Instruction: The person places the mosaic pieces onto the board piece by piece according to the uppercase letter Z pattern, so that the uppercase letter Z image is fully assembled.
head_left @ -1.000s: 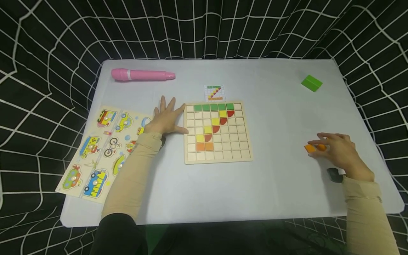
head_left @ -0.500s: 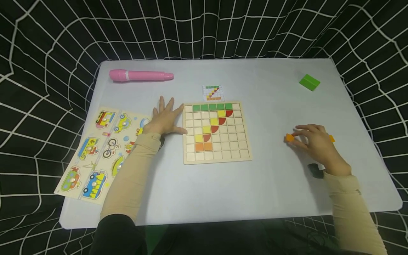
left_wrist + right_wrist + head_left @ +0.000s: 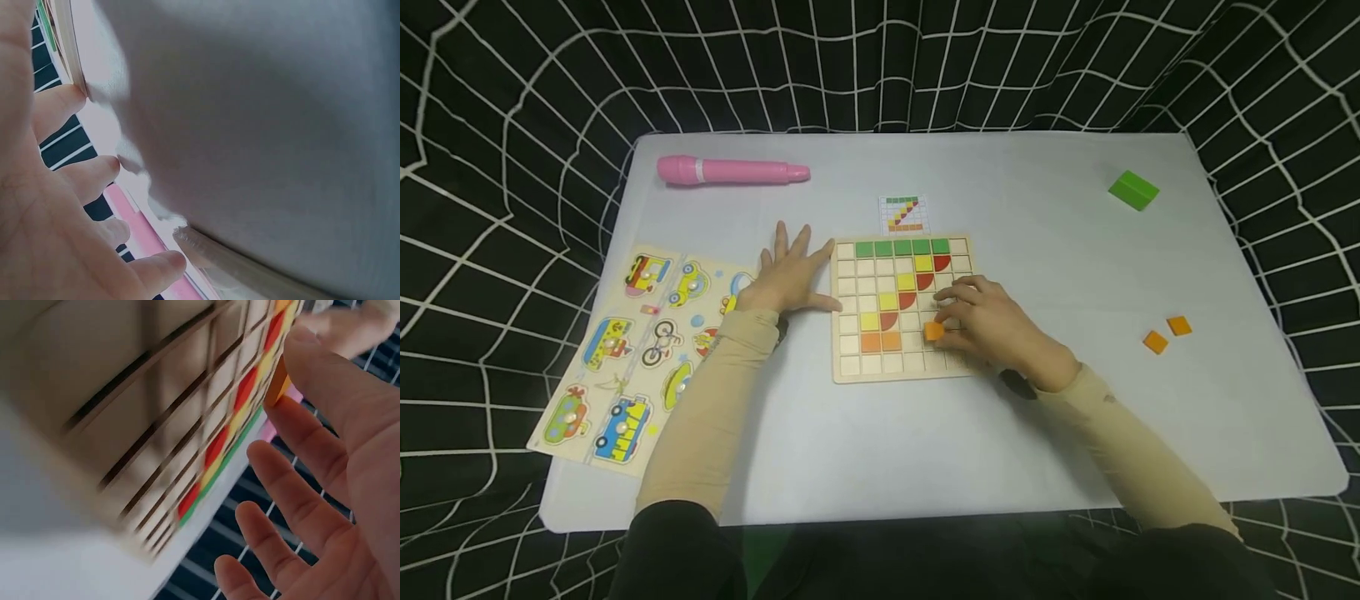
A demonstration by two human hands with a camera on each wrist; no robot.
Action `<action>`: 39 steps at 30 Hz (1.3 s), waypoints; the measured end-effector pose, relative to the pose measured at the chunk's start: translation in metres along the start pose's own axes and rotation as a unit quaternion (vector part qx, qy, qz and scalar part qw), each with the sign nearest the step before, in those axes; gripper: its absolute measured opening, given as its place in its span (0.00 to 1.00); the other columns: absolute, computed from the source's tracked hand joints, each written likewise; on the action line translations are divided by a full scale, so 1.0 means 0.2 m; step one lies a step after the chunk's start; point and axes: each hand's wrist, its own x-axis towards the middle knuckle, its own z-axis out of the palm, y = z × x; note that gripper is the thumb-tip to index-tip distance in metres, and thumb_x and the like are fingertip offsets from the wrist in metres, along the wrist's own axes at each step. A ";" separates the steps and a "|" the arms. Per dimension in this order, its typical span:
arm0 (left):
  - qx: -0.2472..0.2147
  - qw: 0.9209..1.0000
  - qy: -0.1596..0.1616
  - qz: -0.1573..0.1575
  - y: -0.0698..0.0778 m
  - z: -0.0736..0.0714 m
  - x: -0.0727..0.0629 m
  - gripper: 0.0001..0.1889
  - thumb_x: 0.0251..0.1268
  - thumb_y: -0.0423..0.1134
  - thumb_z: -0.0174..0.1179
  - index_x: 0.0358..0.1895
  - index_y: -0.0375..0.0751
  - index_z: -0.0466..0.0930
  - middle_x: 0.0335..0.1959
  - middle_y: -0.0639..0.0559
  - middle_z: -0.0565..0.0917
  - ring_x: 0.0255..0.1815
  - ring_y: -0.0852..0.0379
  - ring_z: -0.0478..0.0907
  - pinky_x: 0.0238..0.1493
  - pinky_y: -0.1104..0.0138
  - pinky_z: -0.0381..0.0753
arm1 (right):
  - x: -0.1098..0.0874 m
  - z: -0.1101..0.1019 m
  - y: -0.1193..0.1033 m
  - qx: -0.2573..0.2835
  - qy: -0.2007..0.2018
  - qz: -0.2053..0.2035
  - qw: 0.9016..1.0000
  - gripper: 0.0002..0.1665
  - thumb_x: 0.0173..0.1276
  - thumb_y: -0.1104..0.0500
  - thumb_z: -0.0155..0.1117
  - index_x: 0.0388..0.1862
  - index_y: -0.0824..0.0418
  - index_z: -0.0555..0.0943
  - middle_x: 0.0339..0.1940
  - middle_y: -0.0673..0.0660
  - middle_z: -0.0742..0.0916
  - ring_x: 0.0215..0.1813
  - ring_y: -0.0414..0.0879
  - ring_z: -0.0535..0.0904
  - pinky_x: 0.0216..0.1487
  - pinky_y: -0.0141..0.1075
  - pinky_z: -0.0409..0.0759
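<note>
A wooden grid board [image 3: 867, 365] lies mid-table, with a row of green squares, a diagonal of yellow squares and red quarter-circles, and two orange squares set in it. My right hand [image 3: 992, 327] is over the board's right part, pinching an orange block [image 3: 934, 332] between thumb and forefinger; the right wrist view shows this orange block [image 3: 278, 384] edge-on. With fingers spread, my left hand [image 3: 784, 282] rests at the board's left edge, its thumb and forefinger touching the rim. A small pattern card [image 3: 904, 214] lies just behind the board.
Two loose orange blocks [image 3: 1156, 342] lie on the right of the white table [image 3: 1075, 450]. Green blocks [image 3: 1134, 191] sit at the back right. A pink microphone-shaped object [image 3: 733, 171] is at the back left, and a vehicle puzzle board [image 3: 647, 350] lies under my left forearm.
My right hand has carried the orange block leftward from the table's right side to over the grid board, leaving two orange blocks behind. My left hand has stayed in place.
</note>
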 end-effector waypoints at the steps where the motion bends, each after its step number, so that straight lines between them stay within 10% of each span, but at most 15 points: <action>1: -0.001 1.000 0.001 0.000 0.00 0.00 0.00 0.59 0.55 0.63 0.73 0.85 0.52 0.47 0.87 0.37 0.33 0.84 0.29 0.16 0.82 0.29 0.33 | 0.02 0.00 -0.02 0.000 -0.003 -0.004 1.000 0.18 0.62 0.50 0.78 0.44 0.61 0.90 0.61 0.60 0.87 0.68 0.62 0.75 0.70 0.59 0.75; 29: -0.003 1.000 0.003 -0.004 0.00 -0.01 -0.01 0.59 0.55 0.63 0.73 0.85 0.53 0.47 0.87 0.38 0.34 0.84 0.29 0.17 0.82 0.30 0.35 | 0.11 0.09 -0.10 -0.033 -0.007 -0.050 0.998 0.19 0.55 0.50 0.83 0.42 0.59 0.92 0.56 0.58 0.90 0.62 0.60 0.78 0.67 0.55 0.77; 39: -0.006 1.000 0.004 -0.002 0.00 -0.01 -0.01 0.59 0.55 0.62 0.73 0.85 0.52 0.48 0.87 0.37 0.35 0.84 0.29 0.17 0.82 0.29 0.34 | 0.04 0.00 0.05 -0.010 0.002 0.041 0.999 0.37 0.56 0.42 0.81 0.60 0.61 0.86 0.70 0.63 0.82 0.75 0.65 0.70 0.77 0.63 0.66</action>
